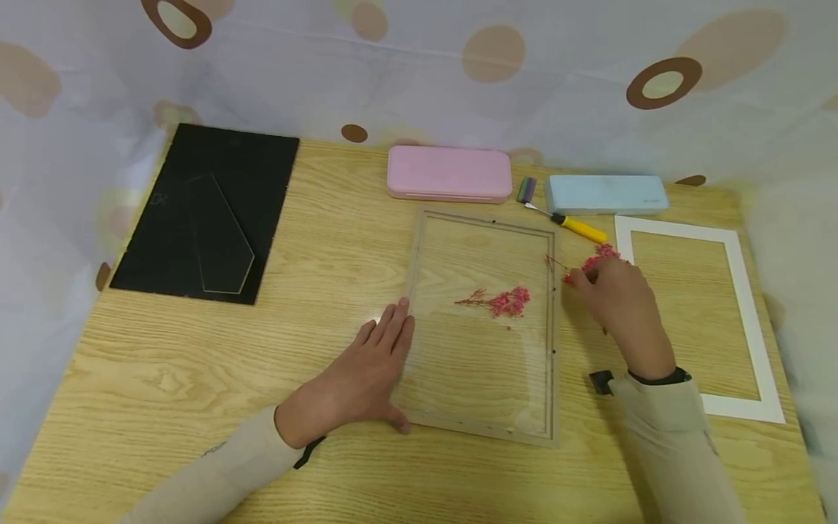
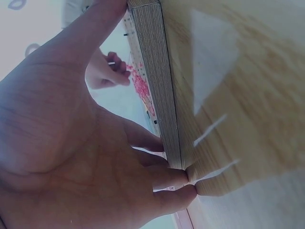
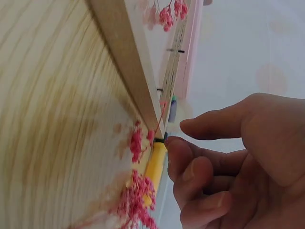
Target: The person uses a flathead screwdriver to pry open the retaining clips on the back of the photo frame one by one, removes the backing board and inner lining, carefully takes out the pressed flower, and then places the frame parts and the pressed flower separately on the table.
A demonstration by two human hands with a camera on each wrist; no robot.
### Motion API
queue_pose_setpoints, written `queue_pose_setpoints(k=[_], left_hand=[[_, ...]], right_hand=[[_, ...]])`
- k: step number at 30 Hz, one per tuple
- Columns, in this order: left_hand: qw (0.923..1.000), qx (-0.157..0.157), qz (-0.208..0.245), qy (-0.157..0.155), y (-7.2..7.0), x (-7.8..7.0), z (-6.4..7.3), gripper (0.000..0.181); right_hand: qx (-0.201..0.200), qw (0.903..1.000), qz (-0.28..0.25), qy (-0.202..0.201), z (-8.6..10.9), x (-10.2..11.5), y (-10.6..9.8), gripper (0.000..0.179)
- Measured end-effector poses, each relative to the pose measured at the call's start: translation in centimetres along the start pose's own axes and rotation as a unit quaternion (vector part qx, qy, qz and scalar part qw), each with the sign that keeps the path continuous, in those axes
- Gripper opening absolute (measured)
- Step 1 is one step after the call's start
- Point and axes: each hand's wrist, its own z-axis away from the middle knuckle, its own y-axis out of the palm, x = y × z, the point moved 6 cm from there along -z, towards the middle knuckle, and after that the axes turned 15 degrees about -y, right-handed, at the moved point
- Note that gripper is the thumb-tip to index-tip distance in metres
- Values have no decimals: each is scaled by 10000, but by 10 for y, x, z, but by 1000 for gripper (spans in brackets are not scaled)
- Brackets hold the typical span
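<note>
A picture frame point(image 1: 487, 434) with a clear pane lies on the table, a pink dried flower sprig point(image 1: 507, 301) on its pane. My left hand point(image 1: 366, 367) rests along the frame's left side, fingers spread straight, thumb at the lower left corner. In the left wrist view, its fingertips point(image 2: 178, 177) touch the frame's wooden edge. My right hand point(image 1: 618, 298) hovers beyond the frame's right side, over more pink flower sprigs point(image 1: 599, 255). The right wrist view shows its fingers loosely curled, a gap between thumb and index finger, and the flowers point(image 3: 136, 200) on the table below.
A black frame back point(image 1: 157, 225) with a stand lies at the left. Along the back are a pink case point(image 1: 448, 172), a small striped block point(image 1: 527, 190) and a light blue case point(image 1: 605, 193). A yellow-handled screwdriver point(image 1: 583, 228) and a white mat border point(image 1: 753, 327) are at the right.
</note>
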Motion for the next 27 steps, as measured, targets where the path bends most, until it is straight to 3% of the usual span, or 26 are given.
queue_pose_setpoints(k=[10,15,21,27], left_hand=[[10000,31,-32,1,0,0,-2,144],[9999,19,-121,-26,1,1,-3,144],[9999,-12,-126,8,3,0,0,143],[9999,-68,-112,16,2,1,0,144]], right_hand=[[237,9996,-114,86,-20,3,12,64],[-6,9998,124,162,-28,2,12,65],[142,9992,113,343,-33,3,17,62],[48,9994,3,340,-36,8,16,60]])
